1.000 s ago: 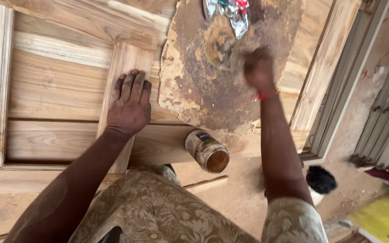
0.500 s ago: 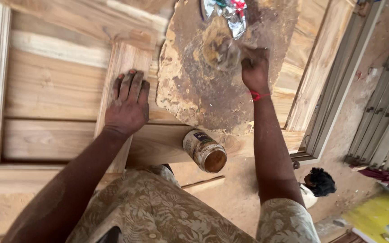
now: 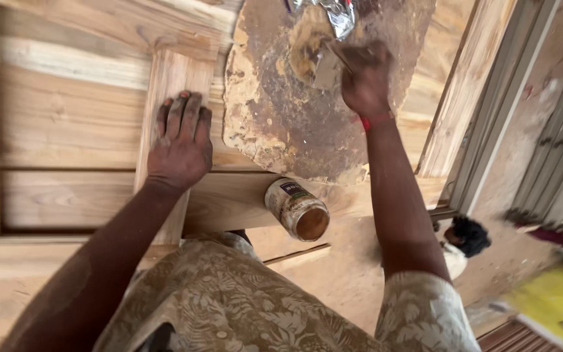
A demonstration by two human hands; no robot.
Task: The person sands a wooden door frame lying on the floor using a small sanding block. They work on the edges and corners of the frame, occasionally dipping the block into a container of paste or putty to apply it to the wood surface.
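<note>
Here, right hand (image 3: 365,79) fist-gripped on thin scraper blade (image 3: 326,68): stiff, light, filler-slick; grip its handle end. Left hand (image 3: 178,140) flat, empty.

Wood door (image 3: 73,117): stained board (image 3: 281,124), jar (image 3: 298,210).

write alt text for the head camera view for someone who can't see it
Seen from above, a person's right hand works a flat blade into tan paste on a stained mixing board lying on a wooden panelled door. The left hand presses flat on the door, and an open jar lies on its side near the edge.
</note>
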